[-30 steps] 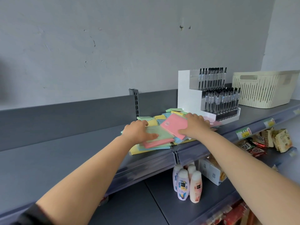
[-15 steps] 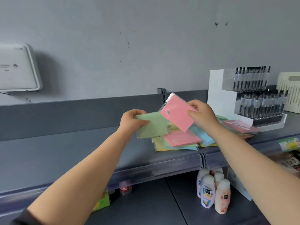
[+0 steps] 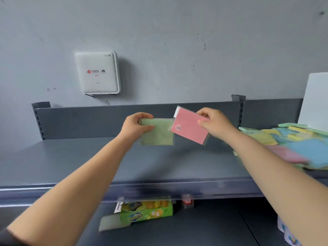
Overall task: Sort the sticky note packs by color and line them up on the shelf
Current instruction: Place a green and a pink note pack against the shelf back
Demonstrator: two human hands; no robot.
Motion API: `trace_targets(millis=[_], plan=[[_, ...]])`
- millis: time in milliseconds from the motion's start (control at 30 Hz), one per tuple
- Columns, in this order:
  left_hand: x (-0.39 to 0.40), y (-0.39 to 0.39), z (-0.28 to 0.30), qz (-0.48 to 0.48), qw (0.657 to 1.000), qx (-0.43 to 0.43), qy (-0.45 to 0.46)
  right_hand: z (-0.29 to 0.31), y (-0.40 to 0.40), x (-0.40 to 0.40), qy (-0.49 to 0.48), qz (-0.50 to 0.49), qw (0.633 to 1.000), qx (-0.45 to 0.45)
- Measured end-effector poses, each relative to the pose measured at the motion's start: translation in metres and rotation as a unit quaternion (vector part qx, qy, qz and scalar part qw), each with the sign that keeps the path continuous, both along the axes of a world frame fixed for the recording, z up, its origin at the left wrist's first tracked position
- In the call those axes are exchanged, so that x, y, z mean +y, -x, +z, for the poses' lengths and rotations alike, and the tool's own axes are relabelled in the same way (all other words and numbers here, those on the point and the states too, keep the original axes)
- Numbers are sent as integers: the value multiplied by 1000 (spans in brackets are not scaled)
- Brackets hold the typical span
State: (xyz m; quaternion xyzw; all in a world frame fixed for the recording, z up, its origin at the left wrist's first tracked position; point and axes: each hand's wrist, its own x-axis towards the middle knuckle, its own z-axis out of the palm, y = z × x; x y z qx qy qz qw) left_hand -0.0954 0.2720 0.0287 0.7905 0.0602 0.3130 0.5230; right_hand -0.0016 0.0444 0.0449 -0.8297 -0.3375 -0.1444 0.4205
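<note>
While both packs hung above the bare shelf [image 3: 106,157], the left hand [image 3: 136,126] pinched the green pack [image 3: 158,133] at its left edge, and the right hand [image 3: 215,124] clamped the pink pack [image 3: 189,129] at its right edge. Both appeared light, stiff and slippery-wrapped; edge grips suited them. Unsorted pile [image 3: 291,144] lay right of the fingers.

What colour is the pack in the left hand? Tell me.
Green pack, held by the left hand; head view.
</note>
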Motion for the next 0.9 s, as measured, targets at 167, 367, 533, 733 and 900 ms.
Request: trace_targets(millis=[167,367,533,733,900], plan=[[77,26,-6,36,999,-5,-12,-5,13,79,23,35,999,2],[164,43,-5,46,999,7,-21,-5,23,164,46,44,998,0],[233,58,7,52,998,17,-32,0,30,222,64,37,997,9],[306,72,8,64,996,9,-57,3,38,285,107,21,994,-2],[345,73,3,66,995,20,-73,2,38,325,142,6,990,-9]])
